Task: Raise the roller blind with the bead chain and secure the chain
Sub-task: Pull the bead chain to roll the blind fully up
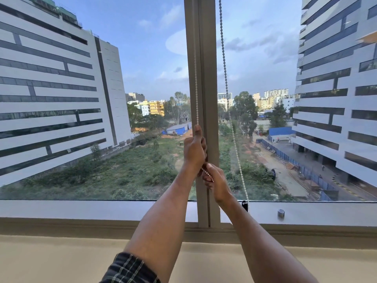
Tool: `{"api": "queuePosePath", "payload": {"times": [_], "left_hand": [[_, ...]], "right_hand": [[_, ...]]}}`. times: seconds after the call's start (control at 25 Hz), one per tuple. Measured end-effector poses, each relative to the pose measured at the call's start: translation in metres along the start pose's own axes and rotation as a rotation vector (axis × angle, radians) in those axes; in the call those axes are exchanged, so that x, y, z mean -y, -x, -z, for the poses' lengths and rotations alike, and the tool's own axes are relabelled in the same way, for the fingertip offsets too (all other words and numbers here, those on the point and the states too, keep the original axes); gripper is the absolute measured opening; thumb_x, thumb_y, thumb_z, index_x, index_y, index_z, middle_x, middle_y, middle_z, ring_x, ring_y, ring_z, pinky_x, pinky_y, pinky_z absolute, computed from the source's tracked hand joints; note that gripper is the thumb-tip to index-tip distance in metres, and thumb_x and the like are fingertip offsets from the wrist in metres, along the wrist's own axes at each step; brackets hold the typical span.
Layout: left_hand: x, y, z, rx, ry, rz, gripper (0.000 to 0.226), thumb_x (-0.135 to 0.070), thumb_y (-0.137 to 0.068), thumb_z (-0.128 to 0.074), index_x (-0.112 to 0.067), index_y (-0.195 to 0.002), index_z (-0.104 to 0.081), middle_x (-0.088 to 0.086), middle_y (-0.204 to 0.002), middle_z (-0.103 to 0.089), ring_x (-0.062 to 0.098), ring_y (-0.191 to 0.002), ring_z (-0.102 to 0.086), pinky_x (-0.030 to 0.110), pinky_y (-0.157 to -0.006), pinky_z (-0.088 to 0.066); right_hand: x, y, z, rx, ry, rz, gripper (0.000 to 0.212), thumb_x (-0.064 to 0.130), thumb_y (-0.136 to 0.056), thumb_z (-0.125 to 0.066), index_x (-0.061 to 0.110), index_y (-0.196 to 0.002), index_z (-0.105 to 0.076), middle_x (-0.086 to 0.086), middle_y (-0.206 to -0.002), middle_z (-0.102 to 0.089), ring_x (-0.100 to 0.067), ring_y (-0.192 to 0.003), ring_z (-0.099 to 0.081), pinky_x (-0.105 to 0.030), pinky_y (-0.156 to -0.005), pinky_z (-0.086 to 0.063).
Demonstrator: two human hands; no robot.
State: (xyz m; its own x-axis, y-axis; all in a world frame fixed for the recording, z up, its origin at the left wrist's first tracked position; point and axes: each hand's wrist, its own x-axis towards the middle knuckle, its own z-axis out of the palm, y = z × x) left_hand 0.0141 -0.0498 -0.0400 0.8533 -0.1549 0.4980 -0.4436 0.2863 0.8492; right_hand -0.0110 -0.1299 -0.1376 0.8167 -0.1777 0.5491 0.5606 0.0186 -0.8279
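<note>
Left hand fisted around white plastic bead chain against grey window mullion, right hand just below, fingers pinching same chain

An upper-floor room, likely an office: a wide window above a deep sill faces banded office blocks and vacant land.
</note>
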Motion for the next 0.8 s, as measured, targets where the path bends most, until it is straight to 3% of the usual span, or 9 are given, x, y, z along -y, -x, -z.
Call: {"api": "queuePosePath", "payload": {"times": [0.08,0.2,0.36,0.48,0.56,0.68,0.8], "left_hand": [[0.022,0.004,0.011,-0.050,-0.063,0.007,0.066,-0.054,-0.103,-0.040,-0.025,-0.044,-0.031,-0.009,-0.039,-0.030,0.009,-0.034,-0.021,0.021,-0.040,-0.019],[0.040,0.011,0.014,-0.072,-0.042,-0.001,0.068,-0.050,-0.105,-0.039,-0.026,-0.041,-0.034,-0.011,-0.037,-0.032,0.008,-0.033,-0.024,0.020,-0.039,-0.022],[0.043,0.020,0.002,-0.012,0.116,0.029,0.064,-0.043,-0.107,-0.039,-0.019,-0.047,-0.033,-0.010,-0.037,-0.029,0.005,-0.029,-0.022,0.016,-0.035,-0.017],[0.041,0.024,-0.002,-0.007,0.249,0.047,0.060,-0.035,-0.108,-0.039,-0.016,-0.051,-0.030,-0.009,-0.036,-0.028,0.003,-0.028,-0.022,0.015,-0.034,-0.018],[0.044,0.028,0.002,-0.001,0.252,0.063,0.062,-0.033,-0.109,-0.038,-0.015,-0.050,-0.031,-0.009,-0.036,-0.030,0.003,-0.028,-0.022,0.015,-0.033,-0.019],[0.059,0.040,0.012,0.025,0.149,0.106,0.065,-0.037,-0.109,-0.034,-0.019,-0.047,-0.033,-0.008,-0.035,-0.029,0.004,-0.027,-0.022,0.017,-0.033,-0.014],[0.084,0.053,0.022,0.098,0.091,0.204,0.063,-0.038,-0.110,-0.028,-0.017,-0.051,-0.035,-0.004,-0.038,-0.031,0.007,-0.028,-0.025,0.022,-0.035,-0.016]], "right_hand": [[0.004,-0.010,0.005,-0.151,0.078,0.060,0.042,0.034,-0.104,-0.038,0.012,-0.087,-0.070,0.004,-0.069,-0.060,-0.007,-0.061,-0.050,-0.019,-0.055,-0.039],[0.037,-0.038,0.002,-0.277,0.051,0.082,0.029,0.025,-0.109,-0.042,0.016,-0.101,-0.068,-0.006,-0.084,-0.061,-0.015,-0.075,-0.056,-0.028,-0.067,-0.046],[0.088,-0.071,-0.018,-0.172,-0.151,0.062,0.038,0.032,-0.110,-0.041,0.004,-0.115,-0.066,-0.010,-0.089,-0.068,-0.022,-0.075,-0.064,-0.031,-0.066,-0.052],[0.101,-0.079,-0.032,0.075,-0.299,-0.007,0.054,0.041,-0.109,-0.035,0.000,-0.103,-0.069,-0.008,-0.069,-0.062,-0.019,-0.053,-0.057,-0.030,-0.052,-0.047],[0.096,-0.078,-0.034,0.134,-0.343,-0.028,0.053,0.043,-0.108,-0.040,0.006,-0.087,-0.070,0.000,-0.057,-0.048,-0.012,-0.042,-0.042,-0.024,-0.041,-0.040],[0.075,-0.069,-0.034,0.128,-0.383,-0.054,0.048,0.044,-0.105,-0.050,0.020,-0.065,-0.059,0.006,-0.053,-0.037,-0.007,-0.041,-0.030,-0.020,-0.036,-0.032],[0.046,-0.056,-0.029,0.020,-0.374,-0.062,0.050,0.046,-0.103,-0.053,0.023,-0.059,-0.049,0.006,-0.053,-0.032,-0.009,-0.043,-0.025,-0.020,-0.036,-0.027]]}}
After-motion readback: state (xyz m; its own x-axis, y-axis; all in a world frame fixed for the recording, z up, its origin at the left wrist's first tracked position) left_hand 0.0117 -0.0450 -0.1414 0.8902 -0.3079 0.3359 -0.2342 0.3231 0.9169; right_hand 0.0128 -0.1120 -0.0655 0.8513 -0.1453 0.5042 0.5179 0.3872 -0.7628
